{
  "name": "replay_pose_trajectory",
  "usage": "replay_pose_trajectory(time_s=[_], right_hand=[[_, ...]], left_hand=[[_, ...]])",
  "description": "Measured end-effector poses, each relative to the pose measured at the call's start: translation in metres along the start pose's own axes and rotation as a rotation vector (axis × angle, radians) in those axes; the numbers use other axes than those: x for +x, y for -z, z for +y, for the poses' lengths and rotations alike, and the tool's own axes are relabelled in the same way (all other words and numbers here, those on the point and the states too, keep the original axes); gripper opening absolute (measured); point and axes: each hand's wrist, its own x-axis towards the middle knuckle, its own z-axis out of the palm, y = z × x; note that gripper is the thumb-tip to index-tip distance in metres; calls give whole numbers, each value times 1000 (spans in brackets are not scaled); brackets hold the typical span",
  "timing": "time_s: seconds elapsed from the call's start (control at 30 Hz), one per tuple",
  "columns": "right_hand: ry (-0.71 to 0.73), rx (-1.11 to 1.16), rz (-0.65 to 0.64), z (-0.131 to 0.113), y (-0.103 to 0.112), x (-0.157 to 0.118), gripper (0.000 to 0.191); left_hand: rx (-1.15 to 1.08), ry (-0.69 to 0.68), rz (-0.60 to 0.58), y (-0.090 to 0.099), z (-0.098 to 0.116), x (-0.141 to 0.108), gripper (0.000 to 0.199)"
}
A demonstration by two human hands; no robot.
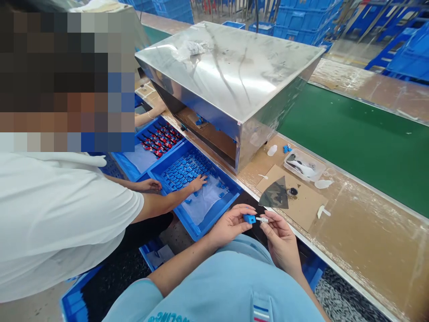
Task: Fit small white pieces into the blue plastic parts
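My left hand (pixel 229 227) pinches a small blue plastic block (pixel 249 218) between thumb and fingers. My right hand (pixel 280 237) holds a thin white plastic piece (pixel 262 219) at its fingertips, and that piece's end meets the side of the block. Both hands are close together above the edge of the workbench. Just left of them lies a blue plastic tray (pixel 231 200) holding rows of blue parts on a clear plastic sheet. A co-worker's hand (pixel 198 182) rests on those parts.
A stainless steel hood (pixel 228 71) stands on the bench, with a green conveyor belt (pixel 355 138) behind it. A cardboard sheet (pixel 295 197), a plastic box of white parts (pixel 303 165) and a small white bottle (pixel 272 150) sit nearby. Another tray (pixel 156 141) holds red-and-blue parts. Blue crates stack beyond.
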Motion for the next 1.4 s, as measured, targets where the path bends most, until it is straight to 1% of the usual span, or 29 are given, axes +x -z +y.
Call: replay_pose_trajectory(time_s=[0.13, 0.27, 0.4, 0.63, 0.73, 0.87, 1.03, 1.23, 1.4], right_hand=[[46, -38, -45, 2, 2, -1, 34], [98, -61, -60, 3, 3, 0, 34], [97, -63, -64, 4, 5, 1, 33], [34, -111, -12, 7, 8, 2, 30], [40, -140, -2, 8, 9, 2, 31], [102, -199, 23, 7, 9, 1, 28], [202, -303, 35, 1, 4, -2, 23], [315, -396, 5, -5, 2, -5, 19], [380, -455, -5, -6, 2, -5, 17]], left_hand=[[155, -45, -4, 1, 1, -2, 27], [245, -76, -5, 2, 1, -1, 29], [258, -73, -5, 2, 1, -1, 30], [212, -44, 13, 1, -1, -1, 32], [235, -48, 29, 2, -2, -1, 30], [253, -46, 27, 3, -2, -1, 29], [251, -41, 13, 3, -2, -1, 29], [267, -41, 12, 3, -1, 0, 30], [276, -37, 10, 2, 0, 0, 29]])
